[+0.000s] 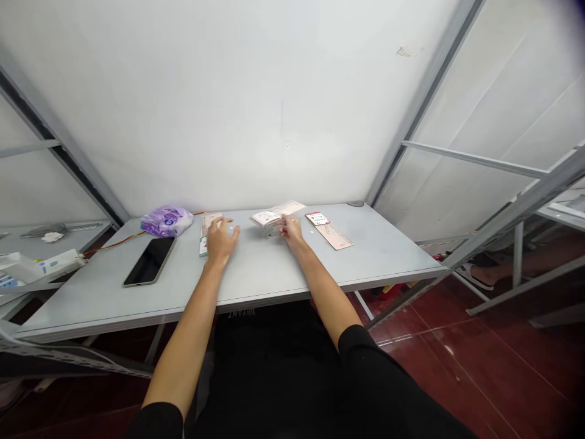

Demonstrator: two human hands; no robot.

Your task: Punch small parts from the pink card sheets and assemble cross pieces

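My right hand point(291, 230) pinches the near edge of a pale printed card point(265, 217), which is tilted up off the table. A pinkish strip reaches from behind this card toward the wall. My left hand point(221, 241) hovers with its fingers spread, nothing in it. Partly hidden beside that hand lies a pinkish card with a teal end point(203, 247). To the right of my right hand, a long pinkish card with a red-edged white label point(317, 218) lies flat. The print is too small to read.
A purple tissue pack point(167, 221) and a black-screened phone point(150, 261) lie on the left of the grey table point(256, 277). A dark flat object point(355, 203) sits at the back right corner. A white wall stands behind, with metal frame posts on both sides.
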